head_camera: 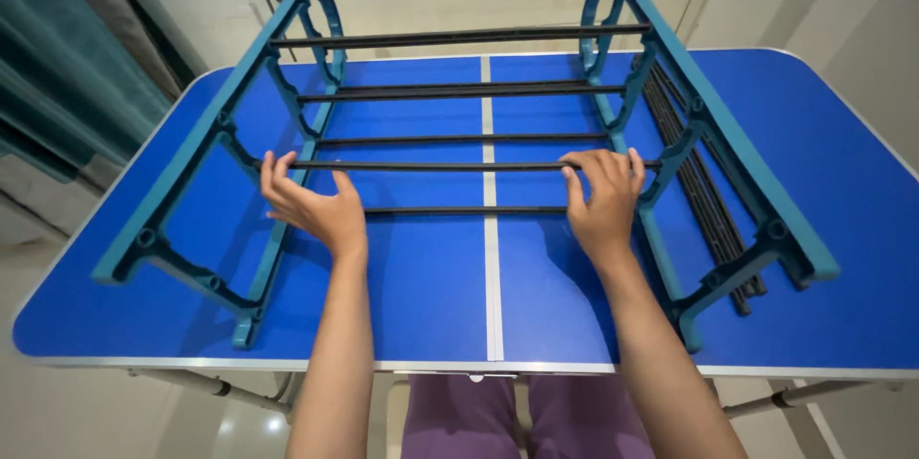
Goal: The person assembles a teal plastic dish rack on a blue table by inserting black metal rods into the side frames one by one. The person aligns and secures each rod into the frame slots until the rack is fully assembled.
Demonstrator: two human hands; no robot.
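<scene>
A teal plastic rack frame (pixel 201 138) with several black crossbars lies on the blue folding table (pixel 862 181). My left hand (pixel 311 205) curls its fingers over the left end of one black crossbar (pixel 450 166). At the right end of that same bar, my right hand (pixel 603 196) closes its fingers on it, beside the rack's right teal side piece (pixel 728 148). A lower black bar (pixel 464 210) runs between my hands, just beneath them.
A bundle of loose black rods (pixel 704 191) lies on the table under the rack's right side. A white seam (pixel 491 258) splits the tabletop. Teal fabric (pixel 57 67) hangs at the left. My purple-clad legs (pixel 522 416) show below the table's near edge.
</scene>
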